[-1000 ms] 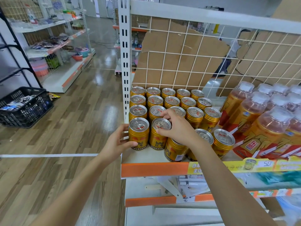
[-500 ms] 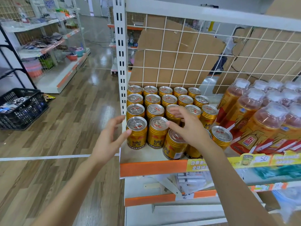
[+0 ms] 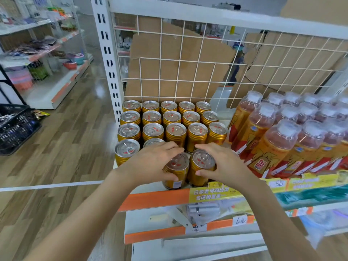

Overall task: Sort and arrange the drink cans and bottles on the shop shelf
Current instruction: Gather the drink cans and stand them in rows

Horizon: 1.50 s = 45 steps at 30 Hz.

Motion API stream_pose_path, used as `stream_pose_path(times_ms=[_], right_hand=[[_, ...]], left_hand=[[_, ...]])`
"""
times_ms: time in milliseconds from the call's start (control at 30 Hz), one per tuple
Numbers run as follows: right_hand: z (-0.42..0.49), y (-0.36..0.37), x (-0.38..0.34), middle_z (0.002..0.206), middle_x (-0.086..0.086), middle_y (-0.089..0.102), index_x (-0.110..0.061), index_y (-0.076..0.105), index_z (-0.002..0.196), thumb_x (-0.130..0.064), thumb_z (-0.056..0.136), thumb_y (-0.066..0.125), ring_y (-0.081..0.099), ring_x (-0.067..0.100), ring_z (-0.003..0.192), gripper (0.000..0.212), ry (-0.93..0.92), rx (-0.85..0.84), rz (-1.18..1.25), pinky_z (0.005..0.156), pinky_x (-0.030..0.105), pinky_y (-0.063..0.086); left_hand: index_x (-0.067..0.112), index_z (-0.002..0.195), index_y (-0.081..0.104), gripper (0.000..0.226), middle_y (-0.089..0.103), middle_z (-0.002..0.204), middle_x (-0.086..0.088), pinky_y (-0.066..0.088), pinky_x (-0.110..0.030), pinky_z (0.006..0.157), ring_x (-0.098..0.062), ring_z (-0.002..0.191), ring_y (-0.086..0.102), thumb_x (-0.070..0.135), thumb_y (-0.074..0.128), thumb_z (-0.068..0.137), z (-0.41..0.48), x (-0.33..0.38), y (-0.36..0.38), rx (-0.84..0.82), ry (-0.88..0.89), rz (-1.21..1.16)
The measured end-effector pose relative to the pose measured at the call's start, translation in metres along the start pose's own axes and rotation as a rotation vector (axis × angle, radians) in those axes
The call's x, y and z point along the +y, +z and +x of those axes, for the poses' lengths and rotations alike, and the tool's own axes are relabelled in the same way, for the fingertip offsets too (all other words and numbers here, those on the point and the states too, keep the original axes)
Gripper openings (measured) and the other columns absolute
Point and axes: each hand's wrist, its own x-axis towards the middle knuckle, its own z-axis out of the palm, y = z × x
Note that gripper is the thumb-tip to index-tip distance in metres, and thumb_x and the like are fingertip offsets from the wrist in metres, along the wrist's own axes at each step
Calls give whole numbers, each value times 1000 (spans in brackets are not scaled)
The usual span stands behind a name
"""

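Observation:
Several gold drink cans stand in neat rows at the left end of the shop shelf. Two more gold cans stand at the shelf's front edge. My left hand grips the left front can, fingers over its top and thumb on its side. My right hand grips the right front can the same way. Orange drink bottles with white caps, wrapped in clear film, fill the shelf to the right.
A white wire grid with cardboard behind it backs the shelf, and a white upright post stands at its left. A black basket sits on the wooden floor at left. Another shelf unit stands further back.
My left hand has moved right from the front-left can onto a front-edge can. My right hand has come down onto the can beside it. The view has shifted closer.

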Motion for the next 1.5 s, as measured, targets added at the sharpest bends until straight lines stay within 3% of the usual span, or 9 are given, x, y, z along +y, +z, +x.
stream_pose_path(times_ms=[100,200,567,767,933,1033,1167,1367,1500], right_hand=[[7,-2,4,143,-11,39,-32,29,142,-51,78,67,40,10,128,77,-23,-30,-4,95,27,36],[14,-5,10,147,-10,35,-30,25,144,-53,78,65,36,10,132,81,-40,-29,-41,98,32,38],[40,-13,26,141,-3,41,-26,35,140,-57,76,66,41,18,128,78,-31,-3,-56,92,36,42],[44,-7,34,129,-6,49,-25,44,126,-60,69,70,49,17,115,71,-10,51,77,84,34,44],[41,-7,42,122,-8,52,-28,47,123,-51,75,70,51,13,110,58,-52,56,226,77,27,37],[40,-6,42,120,-7,54,-26,48,122,-49,76,69,52,13,108,56,-72,68,220,74,26,35],[43,-7,45,120,-7,57,-26,50,122,-47,75,71,53,13,109,55,-76,48,266,78,28,39],[43,-8,43,116,-5,60,-26,50,118,-48,72,74,56,15,104,56,-25,45,283,83,35,47],[41,-7,40,115,-5,60,-26,50,116,-49,72,73,56,16,104,55,6,71,260,82,35,47]], left_hand=[[24,143,32,80,44,133,7,33,-21,91,-11,121,42,51,67,76,10,0,-3,-55,-40,-18],[24,139,39,77,48,131,6,31,-26,99,-13,121,42,54,68,74,15,1,-2,-28,-43,29],[25,142,34,72,31,147,8,35,-38,105,-12,133,29,29,71,81,37,6,-3,-84,-188,-117],[28,138,40,69,33,145,11,34,-35,106,-8,132,31,18,73,78,40,3,1,-26,-231,-234],[28,130,49,70,39,140,4,42,-40,99,-14,128,39,40,80,68,35,7,11,179,-326,-246],[23,128,52,71,43,137,0,42,-36,97,-18,126,41,46,79,66,39,14,12,242,-384,-179],[24,132,48,71,44,138,1,37,-33,100,-19,125,40,36,79,70,44,13,8,188,-374,-231],[41,124,40,69,46,128,19,32,-14,99,2,119,39,13,78,74,45,2,-1,66,-255,-428],[35,128,45,63,44,130,14,30,-12,96,0,118,39,26,77,74,45,1,-2,78,-226,-345]])
